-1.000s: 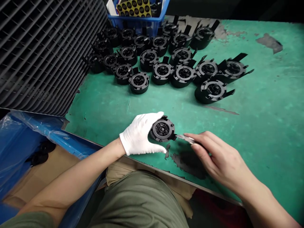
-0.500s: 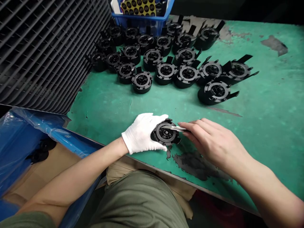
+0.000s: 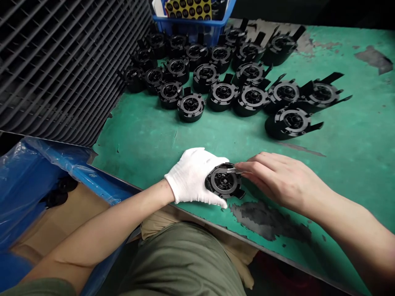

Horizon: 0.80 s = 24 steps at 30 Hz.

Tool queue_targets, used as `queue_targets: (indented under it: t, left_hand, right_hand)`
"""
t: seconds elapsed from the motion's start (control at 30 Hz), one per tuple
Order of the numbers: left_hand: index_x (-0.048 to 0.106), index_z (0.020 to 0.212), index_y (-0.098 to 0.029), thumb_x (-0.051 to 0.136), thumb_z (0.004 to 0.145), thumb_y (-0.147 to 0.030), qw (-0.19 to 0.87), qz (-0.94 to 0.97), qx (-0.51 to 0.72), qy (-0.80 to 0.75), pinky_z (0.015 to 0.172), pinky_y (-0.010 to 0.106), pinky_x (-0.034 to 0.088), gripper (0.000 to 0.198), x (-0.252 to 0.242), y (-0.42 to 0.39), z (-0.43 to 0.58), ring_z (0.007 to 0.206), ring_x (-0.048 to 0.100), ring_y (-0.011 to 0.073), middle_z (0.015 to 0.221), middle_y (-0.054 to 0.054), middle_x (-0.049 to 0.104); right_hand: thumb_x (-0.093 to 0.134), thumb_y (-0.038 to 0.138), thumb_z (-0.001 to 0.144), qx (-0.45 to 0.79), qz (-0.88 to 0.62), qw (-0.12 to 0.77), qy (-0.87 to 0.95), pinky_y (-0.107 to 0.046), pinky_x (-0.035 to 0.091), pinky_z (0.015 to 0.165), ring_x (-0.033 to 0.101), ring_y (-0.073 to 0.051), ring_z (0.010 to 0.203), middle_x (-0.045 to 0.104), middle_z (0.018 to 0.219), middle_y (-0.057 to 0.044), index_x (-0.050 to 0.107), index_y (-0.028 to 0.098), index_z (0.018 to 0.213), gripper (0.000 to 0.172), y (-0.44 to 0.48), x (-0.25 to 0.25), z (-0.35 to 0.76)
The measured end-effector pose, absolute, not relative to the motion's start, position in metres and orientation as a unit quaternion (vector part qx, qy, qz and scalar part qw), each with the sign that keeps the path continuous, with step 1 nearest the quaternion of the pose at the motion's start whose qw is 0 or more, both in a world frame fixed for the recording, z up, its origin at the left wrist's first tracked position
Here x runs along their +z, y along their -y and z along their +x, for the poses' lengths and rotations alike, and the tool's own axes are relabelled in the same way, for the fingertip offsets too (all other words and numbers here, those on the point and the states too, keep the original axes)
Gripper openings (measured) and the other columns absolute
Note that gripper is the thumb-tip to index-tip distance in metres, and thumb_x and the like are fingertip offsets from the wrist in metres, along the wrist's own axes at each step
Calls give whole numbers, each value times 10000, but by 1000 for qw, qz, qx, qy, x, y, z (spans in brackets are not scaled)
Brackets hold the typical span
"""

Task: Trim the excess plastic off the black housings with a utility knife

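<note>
My left hand (image 3: 193, 176), in a white glove, is closed around a round black plastic part (image 3: 224, 184) and holds it at the near edge of the green table (image 3: 348, 144). My bare right hand (image 3: 277, 181) pinches a thin metal blade (image 3: 235, 170) whose tip lies against the part's upper rim. Farther back on the table, several similar black round parts (image 3: 222, 78) sit in rows, some with long flat tabs sticking out.
A blue basket (image 3: 194, 20) with a yellow dotted sheet stands at the table's far edge. A dark slatted grille (image 3: 61, 61) leans at the left. Below it is a cardboard box lined with blue plastic (image 3: 33, 185) holding black parts. The tabletop paint is worn near me.
My right hand brought the blade from beside the part's right edge up onto its top rim. My left hand shifted the part slightly right and kept its grip.
</note>
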State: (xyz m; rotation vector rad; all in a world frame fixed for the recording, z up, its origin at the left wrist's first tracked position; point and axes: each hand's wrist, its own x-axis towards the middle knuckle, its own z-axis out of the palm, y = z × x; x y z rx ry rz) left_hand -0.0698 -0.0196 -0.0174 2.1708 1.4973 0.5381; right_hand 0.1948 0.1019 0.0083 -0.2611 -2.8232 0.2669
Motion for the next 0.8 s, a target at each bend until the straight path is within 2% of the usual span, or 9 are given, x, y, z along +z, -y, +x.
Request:
queue_targets:
  t: [0.17,0.37,0.53,0.8]
  left_hand:
    - [637,1457,-223,798,723,-941,217,789,198,-540,1198,549,470,1039,-21,21,-70,1252,768,392,1317,123,804]
    - [649,1424,-242,814,751,-877,228,785,188,-545,1179,557,486,940,-18,20,-70,1250,770,401,1305,120,808]
    - [657,1406,-246,823,739,-874,233,784,188,-545,1171,560,489,931,-18,19,-69,1242,772,405,1297,118,811]
    - [672,1389,-243,814,699,-939,231,783,189,-545,1182,554,479,990,-19,19,-70,1238,773,404,1296,114,812]
  right_hand:
    - [620,202,1105,82,-89,137,983,-348,453,723,583,-187,771,636,892,-25,679,173,1244,154,-101,8,196]
    - [618,201,1101,103,-100,143,979,-341,455,699,592,-186,754,667,899,-34,684,182,1230,146,-100,9,195]
    - [607,206,1108,101,-98,136,981,-352,454,713,588,-190,749,662,880,-35,693,182,1212,137,-100,10,194]
    - [607,188,1104,94,-85,149,981,-335,453,709,596,-183,759,654,887,-24,671,179,1231,142,-101,7,193]
